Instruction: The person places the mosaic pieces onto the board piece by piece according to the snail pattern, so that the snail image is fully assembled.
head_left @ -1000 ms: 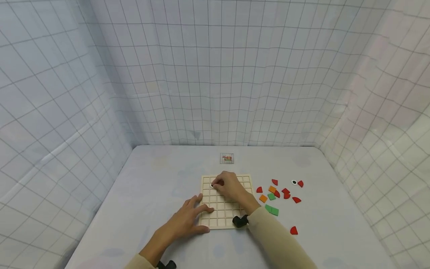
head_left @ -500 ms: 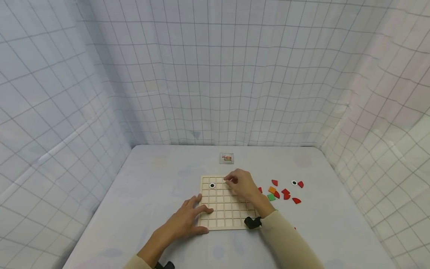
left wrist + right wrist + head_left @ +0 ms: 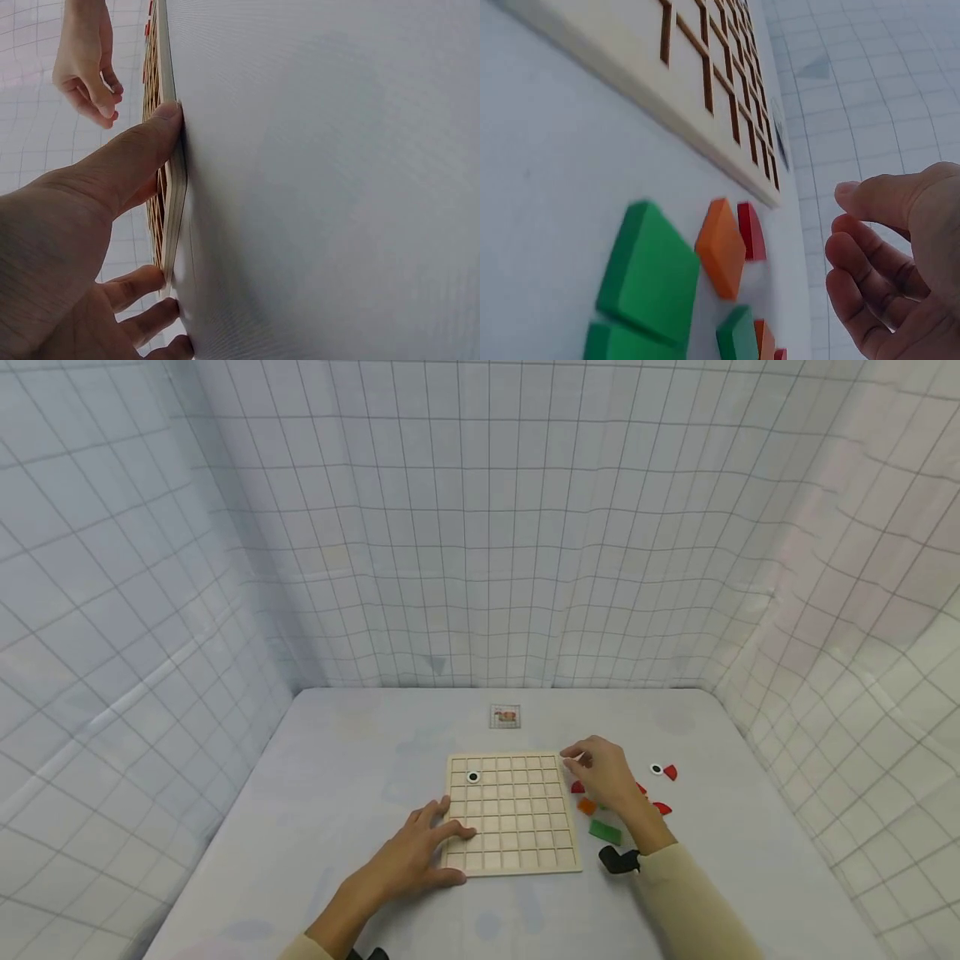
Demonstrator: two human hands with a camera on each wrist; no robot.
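A pale wooden grid board (image 3: 525,827) lies flat in the head view, with a white disc with a black centre (image 3: 473,777) in a cell near its upper left. My left hand (image 3: 416,856) rests at the board's lower left, fingers spread; in the left wrist view its thumb (image 3: 142,154) lies along the edge. Just past the board's right side, my right hand (image 3: 606,774) hovers over loose pieces, fingers loosely bent with nothing between them. Below it in the right wrist view are a green tile (image 3: 656,270), an orange tile (image 3: 721,247) and a red wedge (image 3: 751,231).
A second black-and-white disc (image 3: 656,769) and a red wedge (image 3: 671,772) lie farther right on the white table (image 3: 337,760). Other pieces are partly hidden under the right hand and forearm. A small picture card (image 3: 506,717) lies behind the board. Grid-patterned curtains surround the table.
My right hand let go of the disc in the board's upper-left cell and moved right, off the board and over the loose pieces. The left hand stayed in place.
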